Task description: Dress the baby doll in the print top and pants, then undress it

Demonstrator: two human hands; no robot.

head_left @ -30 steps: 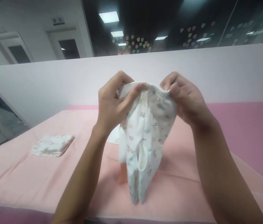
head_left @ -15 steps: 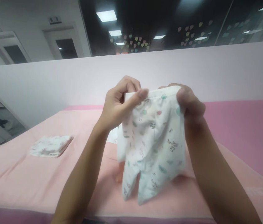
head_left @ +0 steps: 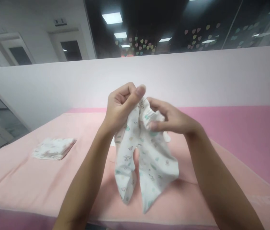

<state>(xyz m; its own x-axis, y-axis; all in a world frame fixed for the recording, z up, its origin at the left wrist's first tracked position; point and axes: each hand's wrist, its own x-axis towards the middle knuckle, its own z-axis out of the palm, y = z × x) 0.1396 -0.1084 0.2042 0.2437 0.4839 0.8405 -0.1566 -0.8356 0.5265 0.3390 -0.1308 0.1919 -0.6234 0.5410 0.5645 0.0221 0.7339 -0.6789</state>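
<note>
I hold a small pair of white baby trousers (head_left: pixel 144 159) with little coloured prints up in the air over a pink-covered table (head_left: pixel 17 185). My left hand (head_left: pixel 122 107) pinches the waistband at its left end, fingers curled shut on the cloth. My right hand (head_left: pixel 170 119) sits just right of it, lower, its fingertips closed on the gathered elastic waistband. The two legs hang down, apart, their ends just above the table surface.
A folded printed cloth (head_left: pixel 53 148) lies on the table at the left. A white partition wall (head_left: pixel 221 76) runs behind the table, with dark glass above it. The table's near edge is at the bottom of the view.
My right hand has slid left along the waistband toward my left hand and dropped lower. The trousers have swung so that the two legs now hang apart.
</note>
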